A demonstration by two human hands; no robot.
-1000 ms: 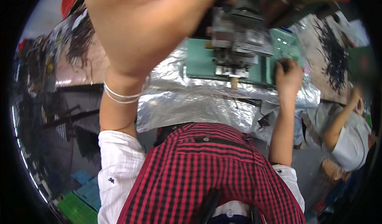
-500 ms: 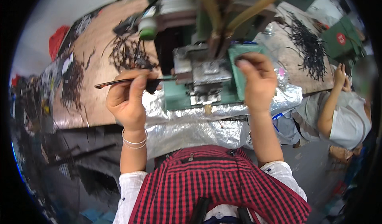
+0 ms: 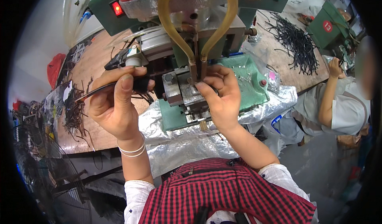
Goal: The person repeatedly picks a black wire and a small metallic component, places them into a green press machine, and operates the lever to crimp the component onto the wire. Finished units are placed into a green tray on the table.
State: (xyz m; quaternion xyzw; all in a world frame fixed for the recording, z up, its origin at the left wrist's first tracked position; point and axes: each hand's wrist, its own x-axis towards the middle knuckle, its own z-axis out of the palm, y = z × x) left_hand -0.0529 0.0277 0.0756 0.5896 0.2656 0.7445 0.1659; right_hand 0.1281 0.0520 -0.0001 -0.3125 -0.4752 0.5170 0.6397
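Two bare hands at a bench machine. Left hand [image 3: 115, 104] grasps a dark strip [image 3: 89, 94] between thumb and fingers. Right hand [image 3: 225, 96] has curled fingers and a thumb reaching to the top of a metal fixture [image 3: 173, 90], just right of the left fingertips; whether it pinches a small part cannot be told, as its own fingers hide the spot. Two metal prongs [image 3: 192, 73] hang close by the right thumb, fed by a yellowish hose [image 3: 230, 5] looping above both hands. Green tray [image 3: 260, 98] with tiny pale bits sits just beyond the right hand, to its right; a heap of black strips [image 3: 296, 44] lies farther off that way. Good practice, in judgement: steady the strip lightly near its thick end, seat any part squarely, and draw the right fingertips well clear before the prongs are worked. Strip's long axis runs crosswise through the left grip, slightly slanted. Thin tail points left of that hand and a little toward the body; thicker end points right, toward the fixture. Middle hidden by fingers.
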